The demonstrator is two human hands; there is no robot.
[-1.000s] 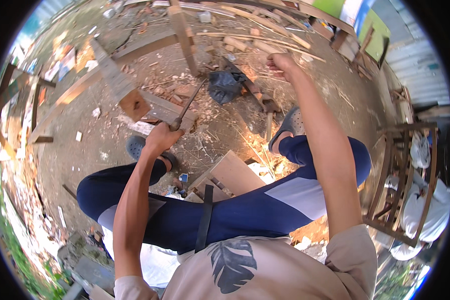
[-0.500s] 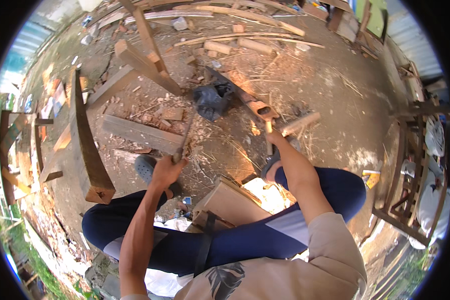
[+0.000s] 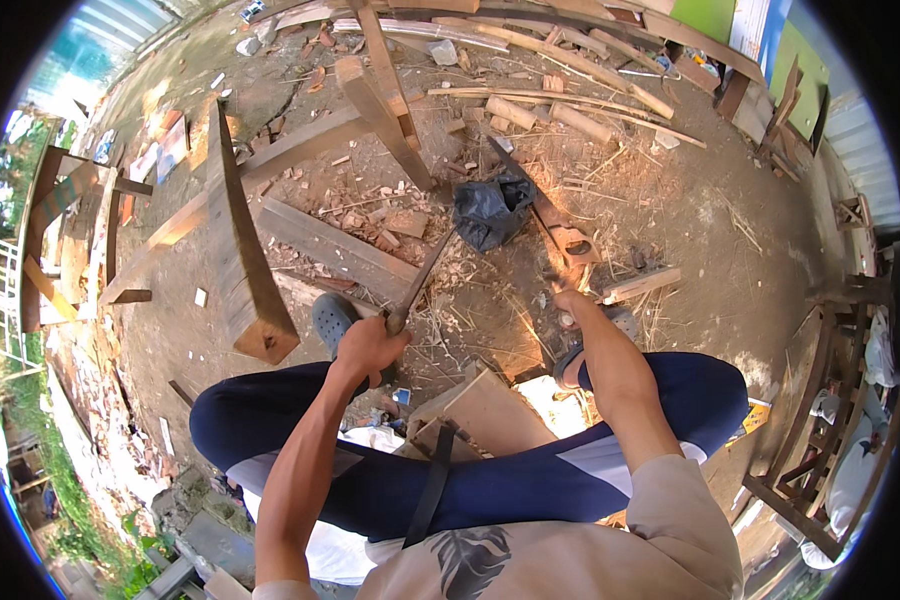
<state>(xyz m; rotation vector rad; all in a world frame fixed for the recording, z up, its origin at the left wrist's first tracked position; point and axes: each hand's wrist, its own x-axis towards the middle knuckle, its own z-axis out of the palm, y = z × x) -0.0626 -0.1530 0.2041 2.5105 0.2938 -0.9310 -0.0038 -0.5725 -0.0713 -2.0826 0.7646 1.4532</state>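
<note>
My left hand (image 3: 368, 348) is closed round the wooden handle of a long, thin, chisel-like tool (image 3: 426, 279). Its dark shaft points up and to the right, toward a crumpled black plastic bag (image 3: 490, 212) on the ground. My right hand (image 3: 573, 308) is wrapped round a short wooden stick (image 3: 568, 321), most of which the fingers hide. Just beyond that hand lies a handsaw (image 3: 573, 243) with a wooden grip, its blade running away behind the bag. Between my knees is a pale wooden board or block (image 3: 495, 415).
A notched timber beam (image 3: 240, 250) and a timber frame (image 3: 375, 120) stand to the left. A plank (image 3: 340, 245) lies ahead of my left foot. Bamboo lengths (image 3: 570, 65) and wood chips cover the far ground. A wooden rack (image 3: 820, 420) with bags is at right.
The view has swung, so the surroundings sit farther right. The stick in my right hand stood upright above the fist and now tilts, mostly out of sight. My left hand keeps its grip.
</note>
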